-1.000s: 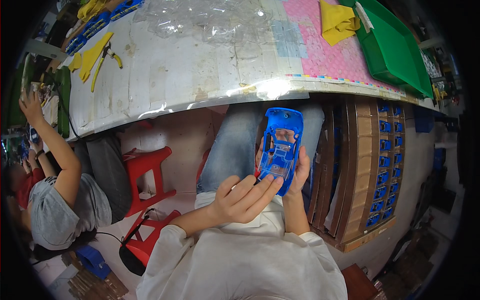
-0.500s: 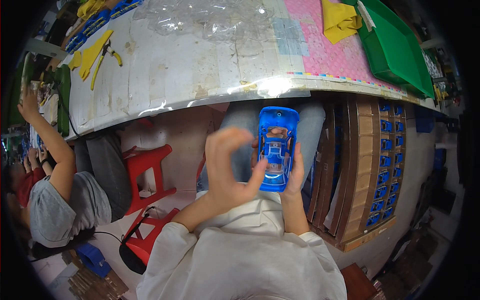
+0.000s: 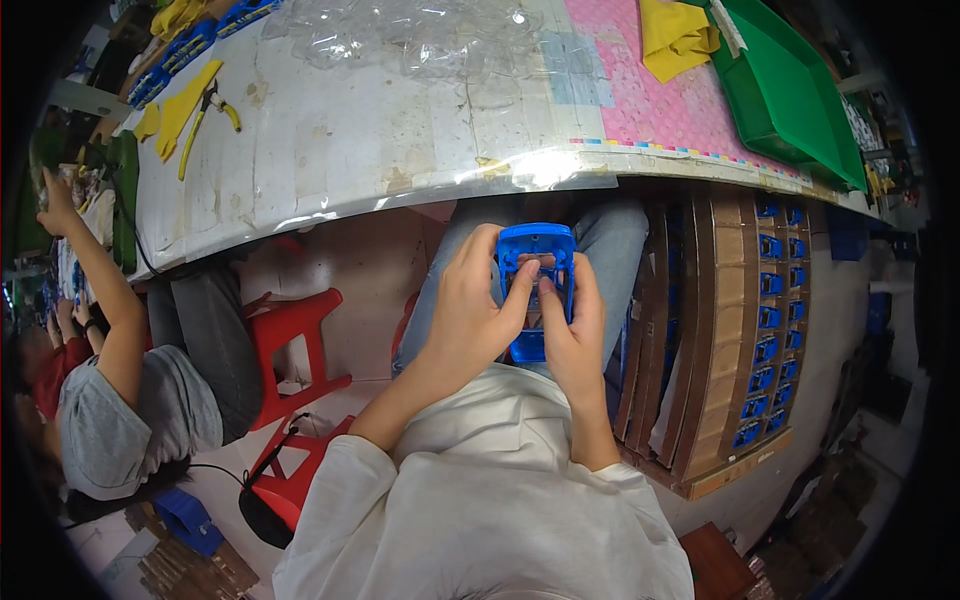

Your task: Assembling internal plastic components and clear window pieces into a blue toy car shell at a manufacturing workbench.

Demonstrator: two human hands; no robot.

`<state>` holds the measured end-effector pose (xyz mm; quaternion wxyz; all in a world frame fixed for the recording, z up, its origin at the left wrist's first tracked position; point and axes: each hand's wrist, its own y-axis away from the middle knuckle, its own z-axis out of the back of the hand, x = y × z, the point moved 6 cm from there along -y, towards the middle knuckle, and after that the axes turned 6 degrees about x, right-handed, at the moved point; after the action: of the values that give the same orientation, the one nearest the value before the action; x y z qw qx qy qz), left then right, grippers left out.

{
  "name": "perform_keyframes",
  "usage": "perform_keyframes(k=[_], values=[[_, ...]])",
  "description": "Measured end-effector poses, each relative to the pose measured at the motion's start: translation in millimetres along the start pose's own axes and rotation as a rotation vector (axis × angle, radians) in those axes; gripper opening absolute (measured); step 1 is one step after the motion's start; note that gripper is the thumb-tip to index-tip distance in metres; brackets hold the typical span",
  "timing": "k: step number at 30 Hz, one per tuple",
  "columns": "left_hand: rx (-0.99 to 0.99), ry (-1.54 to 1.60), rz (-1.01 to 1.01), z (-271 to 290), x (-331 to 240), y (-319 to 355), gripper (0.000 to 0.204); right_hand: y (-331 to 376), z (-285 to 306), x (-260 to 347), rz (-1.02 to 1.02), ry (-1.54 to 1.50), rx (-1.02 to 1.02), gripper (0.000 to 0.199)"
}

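Note:
A blue toy car body shell (image 3: 536,240) is held over my lap, its hollow inside facing me. My left hand (image 3: 476,300) grips its left side, the fingers behind the rim and the thumb pressed inside. Around the right side wraps my right hand (image 3: 576,325), its thumb also pushing into the middle of the shell. Both thumbs and hands hide most of the clear window piece within. At the near end a blue part of the shell shows below the thumbs.
Ahead is a white worktable (image 3: 350,130) with clear plastic pieces (image 3: 420,40), yellow-handled pliers (image 3: 208,115), yellow cloths (image 3: 675,40) and a green tray (image 3: 790,100). Stacked brown trays (image 3: 725,330) holding blue parts stand at right. Red stools (image 3: 300,350) and another person (image 3: 140,400) are at left.
My left hand has moved from beside the shell onto its left side. My right thumb has come over the shell's inside. The shell has shifted slightly left.

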<state>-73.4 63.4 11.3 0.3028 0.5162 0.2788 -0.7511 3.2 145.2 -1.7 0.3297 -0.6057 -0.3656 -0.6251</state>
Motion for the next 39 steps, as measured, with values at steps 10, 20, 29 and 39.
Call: perform_keyframes(k=[10,20,29,39], values=[[0.04,0.031,0.05,-7.0,8.5,5.3,0.02,1.6,5.2,-5.3,0.022,0.157,-0.056,0.002],[0.079,-0.124,0.087,-3.6,9.2,8.8,0.028,4.4,3.6,-10.4,0.037,0.154,-0.076,0.005],[0.199,-0.027,0.082,-7.4,14.8,6.7,0.022,2.7,2.6,-10.3,0.085,0.192,-0.088,0.006],[0.095,0.024,0.161,-8.6,17.5,10.4,0.029,-1.0,2.6,-0.8,0.017,0.273,-0.068,0.006]])
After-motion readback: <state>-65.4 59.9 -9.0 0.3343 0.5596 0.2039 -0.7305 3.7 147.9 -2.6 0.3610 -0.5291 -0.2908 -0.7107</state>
